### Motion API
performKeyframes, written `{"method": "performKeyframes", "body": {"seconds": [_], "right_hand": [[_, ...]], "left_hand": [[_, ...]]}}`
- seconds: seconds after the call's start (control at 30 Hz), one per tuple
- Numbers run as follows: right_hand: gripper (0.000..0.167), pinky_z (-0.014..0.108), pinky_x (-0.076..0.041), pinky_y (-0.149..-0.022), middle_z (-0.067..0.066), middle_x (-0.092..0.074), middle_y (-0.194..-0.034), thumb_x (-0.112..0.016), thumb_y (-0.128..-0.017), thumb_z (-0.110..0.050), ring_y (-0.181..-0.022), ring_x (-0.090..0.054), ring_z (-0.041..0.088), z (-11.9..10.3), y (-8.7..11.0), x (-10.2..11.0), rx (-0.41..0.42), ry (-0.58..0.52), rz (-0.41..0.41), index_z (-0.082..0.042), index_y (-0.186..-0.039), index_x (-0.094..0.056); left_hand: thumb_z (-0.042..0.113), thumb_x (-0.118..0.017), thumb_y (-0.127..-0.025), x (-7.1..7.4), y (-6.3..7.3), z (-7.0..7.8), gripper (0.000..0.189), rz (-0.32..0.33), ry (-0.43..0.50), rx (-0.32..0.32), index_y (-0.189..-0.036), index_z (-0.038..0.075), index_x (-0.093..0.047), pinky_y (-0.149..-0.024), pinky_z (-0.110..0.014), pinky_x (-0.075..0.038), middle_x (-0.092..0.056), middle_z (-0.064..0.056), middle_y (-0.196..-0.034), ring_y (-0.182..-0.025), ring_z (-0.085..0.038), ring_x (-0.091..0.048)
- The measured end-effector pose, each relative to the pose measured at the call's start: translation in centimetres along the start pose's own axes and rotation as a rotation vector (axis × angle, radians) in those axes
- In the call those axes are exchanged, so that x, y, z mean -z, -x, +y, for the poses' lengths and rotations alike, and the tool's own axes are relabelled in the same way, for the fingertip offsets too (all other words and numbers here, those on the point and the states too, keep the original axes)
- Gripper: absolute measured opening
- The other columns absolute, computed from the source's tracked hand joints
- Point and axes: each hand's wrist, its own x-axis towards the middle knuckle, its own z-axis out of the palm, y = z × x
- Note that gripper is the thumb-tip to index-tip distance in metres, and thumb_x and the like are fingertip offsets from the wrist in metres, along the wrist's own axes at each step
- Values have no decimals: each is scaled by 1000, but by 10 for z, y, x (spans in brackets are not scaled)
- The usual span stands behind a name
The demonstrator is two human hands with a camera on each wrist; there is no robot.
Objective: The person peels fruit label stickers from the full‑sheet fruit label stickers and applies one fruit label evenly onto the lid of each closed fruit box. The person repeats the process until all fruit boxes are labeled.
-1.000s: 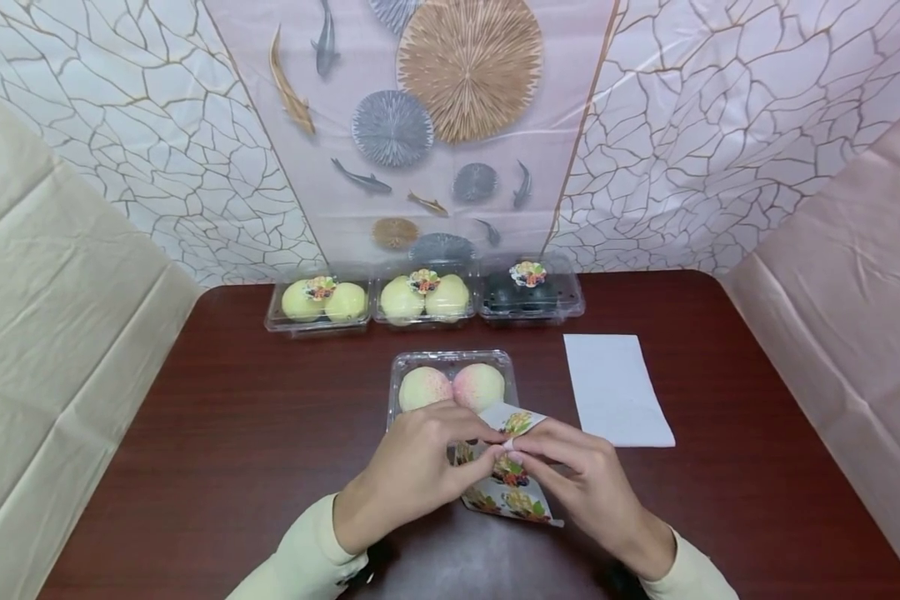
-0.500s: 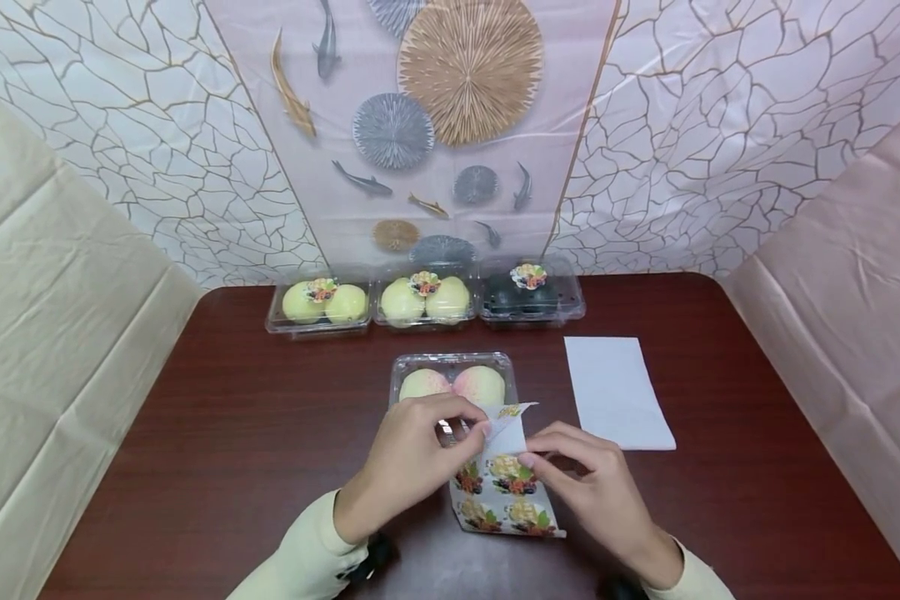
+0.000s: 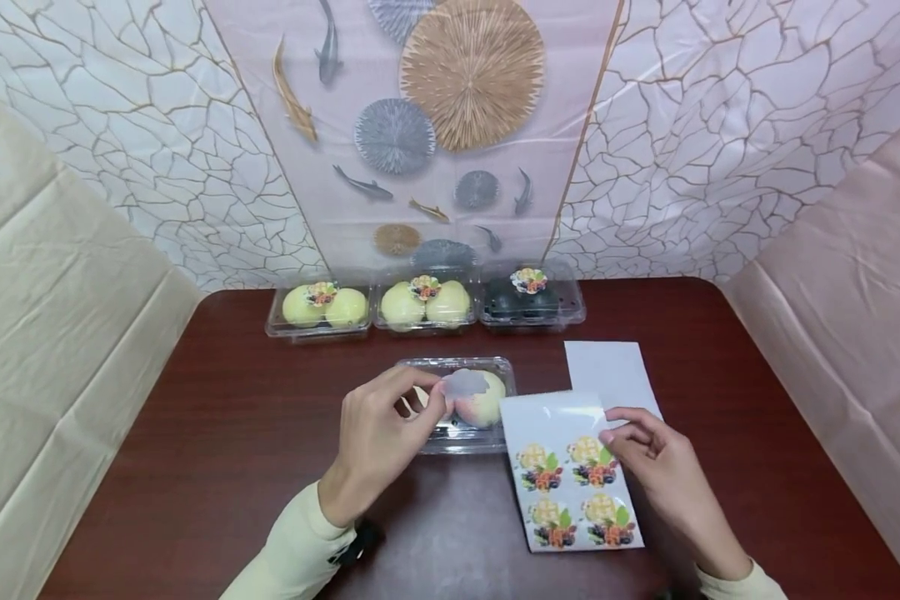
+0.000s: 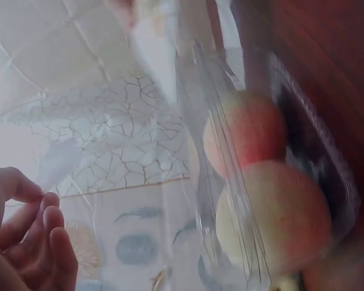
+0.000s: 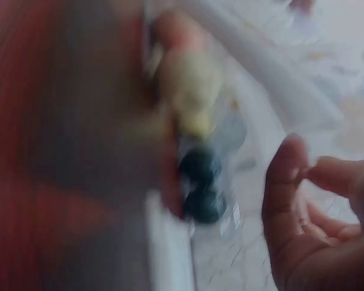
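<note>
A peeled sticker [image 3: 465,383], its greyish back showing, is pinched between thumb and forefinger of my left hand [image 3: 378,437]. It overlaps the right-hand peach [image 3: 485,408] in the head view; in the left wrist view the sticker [image 4: 59,162] looks pale and translucent. Below it stands a clear plastic clamshell box [image 3: 465,446] holding two pink-tinged peaches, the left one mostly behind my hand. My right hand [image 3: 663,475] pinches the right edge of a white sticker sheet [image 3: 540,421], printed with several fruit stickers in its lower part. The right wrist view is blurred.
Along the back edge stand three clear boxes: two with yellow-green fruit [image 3: 347,307] [image 3: 447,300] and one with dark fruit [image 3: 532,302], each bearing a fruit sticker. A white sheet of paper [image 3: 607,367] lies at the right, partly behind the sticker sheet. Patterned cloth [image 3: 472,75] hangs behind the table.
The sticker has come off the sheet in my left hand, which moved slightly left and up. My right hand moved right with the sheet, which now lies flatter and uncovers the box.
</note>
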Motion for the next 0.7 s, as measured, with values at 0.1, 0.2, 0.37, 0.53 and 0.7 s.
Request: {"method": "performKeyframes", "body": {"seconds": [0.1,0.2,0.37,0.53,0.7], "right_hand": [[33,25,-55,-67,10,-75,-94,-70,-104,-17,-72,-68,9,14,-9,7,-67,141,-5,3,-129,-63],[32,30,-57,-62,17,-75,-97,-70,-103,-15,-72,-71,17,25,-14,8,-92,269,27,4,-127,-62],[38,55,-53,-74,28,-66,-114,-76,-98,-14,-102,-63,42,17,-3,2,105,548,173,6,-128,-63],[14,38,-57,-69,6,-73,-101,-70,-102,-11,-87,-68,20,-34,12,-26,321,271,58,-8,-115,-73],[24,27,-52,-64,4,-71,-89,-54,-112,-21,-74,-63,17,-73,3,-65,195,-41,-199,-11,-105,-74]], "left_hand": [[13,-74,-89,0,0,-1,6,54,-67,-96,-88,19,-76,-49,-24,-48,-69,10,-76,-57,-6,-59],[15,-71,-91,-1,-1,-2,6,91,-115,-185,-88,18,-76,-47,-22,-45,-71,9,-77,-57,-6,-58],[17,-67,-94,-6,-2,-1,13,147,-240,-367,-87,13,-77,-46,-24,-48,-73,5,-78,-54,-8,-60],[14,-69,-93,-8,-5,-1,13,219,-424,-669,-87,9,-79,-44,-23,-46,-73,1,-79,-52,-11,-60],[16,-68,-95,-12,-4,-4,14,249,-520,-916,-89,9,-79,-43,-18,-40,-74,2,-78,-49,-9,-55]]}}
